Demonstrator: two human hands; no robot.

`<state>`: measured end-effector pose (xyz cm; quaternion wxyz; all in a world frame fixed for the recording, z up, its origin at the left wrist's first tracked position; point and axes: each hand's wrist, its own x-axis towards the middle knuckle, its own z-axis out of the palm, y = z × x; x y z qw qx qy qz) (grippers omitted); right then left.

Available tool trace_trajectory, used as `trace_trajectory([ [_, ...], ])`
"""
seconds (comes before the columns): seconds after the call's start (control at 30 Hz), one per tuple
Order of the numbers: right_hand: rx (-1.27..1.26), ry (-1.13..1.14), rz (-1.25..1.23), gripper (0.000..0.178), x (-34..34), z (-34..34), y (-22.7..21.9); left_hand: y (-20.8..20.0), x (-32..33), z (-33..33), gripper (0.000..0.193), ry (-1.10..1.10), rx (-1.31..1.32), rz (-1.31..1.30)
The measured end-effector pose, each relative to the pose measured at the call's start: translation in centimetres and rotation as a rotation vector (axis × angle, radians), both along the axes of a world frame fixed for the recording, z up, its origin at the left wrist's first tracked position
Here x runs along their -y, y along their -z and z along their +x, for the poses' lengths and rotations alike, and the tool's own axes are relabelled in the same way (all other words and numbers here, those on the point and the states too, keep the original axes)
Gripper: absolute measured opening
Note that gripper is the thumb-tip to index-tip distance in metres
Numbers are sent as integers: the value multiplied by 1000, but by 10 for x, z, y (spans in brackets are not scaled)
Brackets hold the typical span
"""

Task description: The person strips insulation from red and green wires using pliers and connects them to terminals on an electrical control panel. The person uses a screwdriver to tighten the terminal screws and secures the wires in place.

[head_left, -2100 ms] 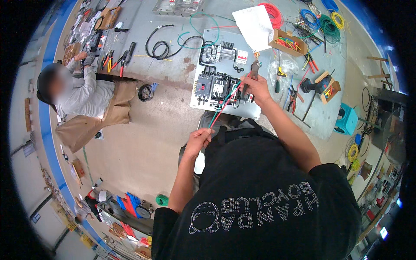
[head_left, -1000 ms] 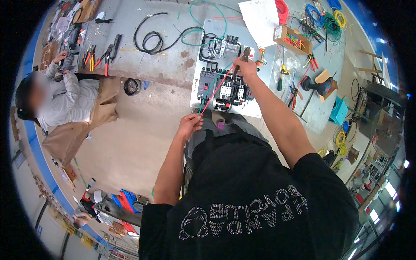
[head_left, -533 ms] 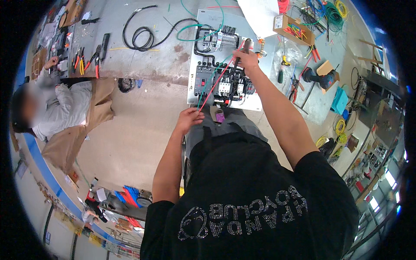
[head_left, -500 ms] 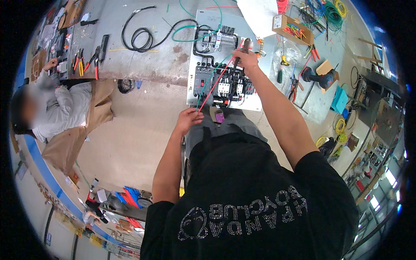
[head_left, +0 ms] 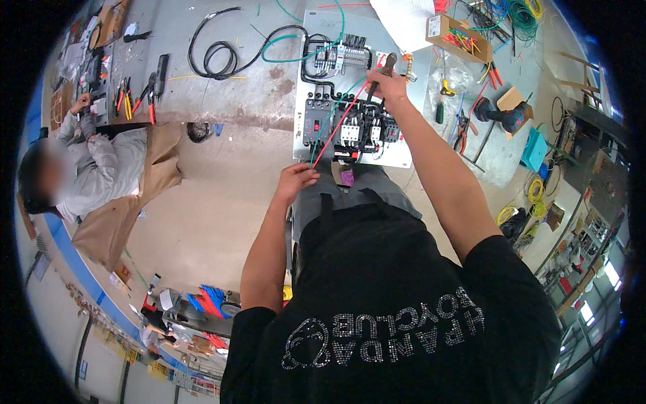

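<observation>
A metal mounting plate point(head_left: 400, 156) fitted with electrical parts lies before me at the bench's front edge. Below its lower left corner, my left hand point(head_left: 295, 183) is closed on the ends of a red wire point(head_left: 334, 132) and a green wire point(head_left: 321, 129). Both wires slant up across the plate toward my right hand point(head_left: 390, 89), which is wrapped round a dark long-handled hand tool point(head_left: 389, 62); its exact kind is unclear. Under the wires sit a black circuit breaker point(head_left: 317, 126) and white-fronted contactors point(head_left: 350, 134). A terminal strip point(head_left: 353, 56) is farther up.
Right of the plate lie a yellow-and-black screwdriver point(head_left: 445, 88), red-handled pliers point(head_left: 461, 135), a cordless drill point(head_left: 508, 118) and a carton of coloured pieces point(head_left: 459, 39). A coiled black cable point(head_left: 222, 59) lies left. Another person point(head_left: 101, 165) works at the left.
The whole view has shifted slightly. Both hands keep their grip, the left on the wires and the right on the dark tool; little else differs.
</observation>
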<state>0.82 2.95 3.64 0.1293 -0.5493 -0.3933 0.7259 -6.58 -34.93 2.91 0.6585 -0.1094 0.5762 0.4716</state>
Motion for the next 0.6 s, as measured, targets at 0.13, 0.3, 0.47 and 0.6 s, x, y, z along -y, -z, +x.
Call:
trace_trajectory([
  [0.13,29,31,22,18,4,-9,-7,-6,-5,1,23,3,-8,-20],
  [0.3,4,58,68,19,8,-18,-8,-6,-6,1,19,27,-41,-39],
  [0.47,15,41,62,21,10,-28,-15,15,-1,0,15,57,-54,-44],
  [0.6,30,-12,34,20,8,-28,-13,23,-1,2,15,67,-35,-48],
])
